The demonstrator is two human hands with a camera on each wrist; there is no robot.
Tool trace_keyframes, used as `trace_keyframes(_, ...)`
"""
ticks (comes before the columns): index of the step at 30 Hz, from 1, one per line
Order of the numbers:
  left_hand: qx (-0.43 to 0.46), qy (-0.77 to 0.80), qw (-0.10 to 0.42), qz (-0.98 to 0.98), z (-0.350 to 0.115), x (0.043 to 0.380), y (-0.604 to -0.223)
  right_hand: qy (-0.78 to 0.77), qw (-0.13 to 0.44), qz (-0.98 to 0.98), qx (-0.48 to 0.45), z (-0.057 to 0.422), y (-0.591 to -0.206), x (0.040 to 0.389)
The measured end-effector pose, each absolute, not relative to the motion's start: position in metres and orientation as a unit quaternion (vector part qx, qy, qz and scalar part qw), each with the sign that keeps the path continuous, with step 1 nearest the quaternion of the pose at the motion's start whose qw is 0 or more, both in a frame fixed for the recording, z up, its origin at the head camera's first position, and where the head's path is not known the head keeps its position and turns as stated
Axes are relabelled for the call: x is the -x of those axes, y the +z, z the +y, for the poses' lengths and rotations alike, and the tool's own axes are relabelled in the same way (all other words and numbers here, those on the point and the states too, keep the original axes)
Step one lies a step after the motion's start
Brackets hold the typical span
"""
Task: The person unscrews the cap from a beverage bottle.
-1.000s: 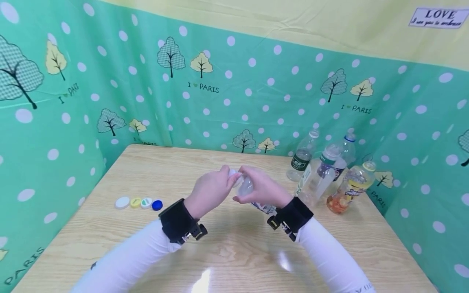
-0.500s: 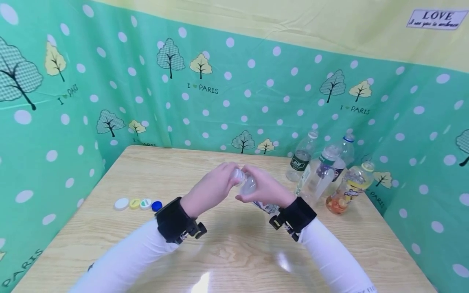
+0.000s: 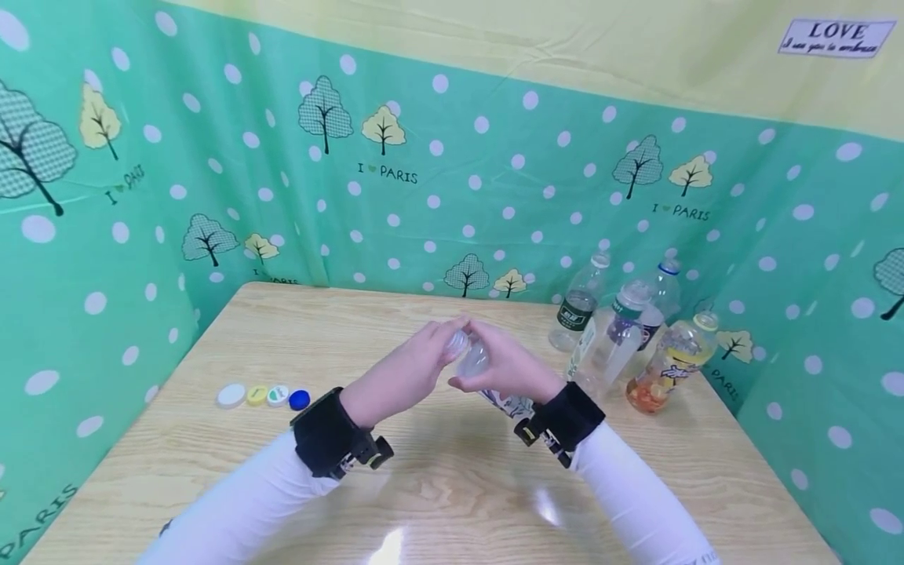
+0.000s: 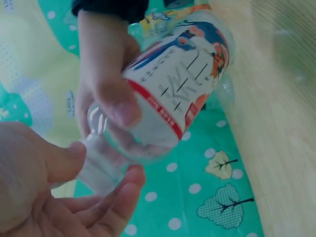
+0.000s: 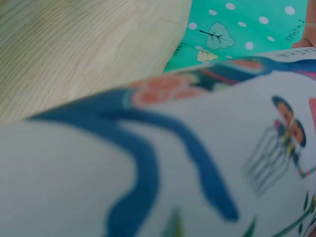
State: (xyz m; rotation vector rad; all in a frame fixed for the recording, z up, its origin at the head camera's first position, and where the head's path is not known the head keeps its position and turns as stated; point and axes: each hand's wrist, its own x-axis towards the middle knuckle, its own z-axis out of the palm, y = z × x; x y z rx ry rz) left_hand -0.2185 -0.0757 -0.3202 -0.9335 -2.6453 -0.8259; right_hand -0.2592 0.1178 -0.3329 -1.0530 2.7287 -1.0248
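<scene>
A clear plastic bottle (image 3: 475, 359) with a white printed label (image 4: 173, 84) is tilted above the table, its neck toward the left. My right hand (image 3: 512, 365) grips it round the shoulder; in the left wrist view the right thumb lies along the label's red edge. At the neck, my left hand (image 3: 406, 369) pinches the whitish ridged cap (image 4: 101, 170) between thumb and fingers. Whether the cap is tight or loose cannot be told. Close up in the right wrist view, the label (image 5: 197, 148) shows blue bands and orange fruit slices and covers most of the picture.
A white cap (image 3: 231, 395), a yellow cap (image 3: 256, 395), a white-and-green cap (image 3: 278, 395) and a blue cap (image 3: 300, 400) lie in a row at left. Several bottles stand at right, including a green-labelled one (image 3: 575, 310) and one with orange contents (image 3: 667, 365). A curtain (image 3: 395, 259) hangs behind.
My left hand has turned about the cap, its wrist shifting slightly left and down. The right hand and the bottle stay nearly in place.
</scene>
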Motion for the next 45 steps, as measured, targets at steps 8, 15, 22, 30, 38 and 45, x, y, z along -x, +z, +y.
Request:
trace_keyframes(8,0.214,-0.222,0.152,-0.939,-0.068,0.220,-0.322,-0.303,0.018,0.887,0.347,0.117,-0.330,0.261)
trace_keyframes(15,0.273,-0.273,0.102,-0.917,-0.065,0.220,-0.323,-0.308,0.031,0.889,0.337,0.119,-0.336,0.260)
trace_keyframes(22,0.316,-0.259,0.131,-0.903,-0.069,0.217,-0.314,-0.313,0.033,0.889,0.333,0.122,-0.330,0.260)
trace_keyframes(30,0.197,-0.196,0.166,-0.946,-0.063,0.218,-0.324,-0.287,0.023,0.890,0.354,0.118,-0.333,0.261)
trace_keyframes(38,0.314,-0.275,0.095,-0.904,-0.076,0.213,-0.318,-0.331,0.044,0.882,0.333,0.121,-0.334,0.259)
trace_keyframes(45,0.234,-0.242,0.136,-0.932,-0.068,0.216,-0.321,-0.315,0.042,0.884,0.342,0.117,-0.334,0.261)
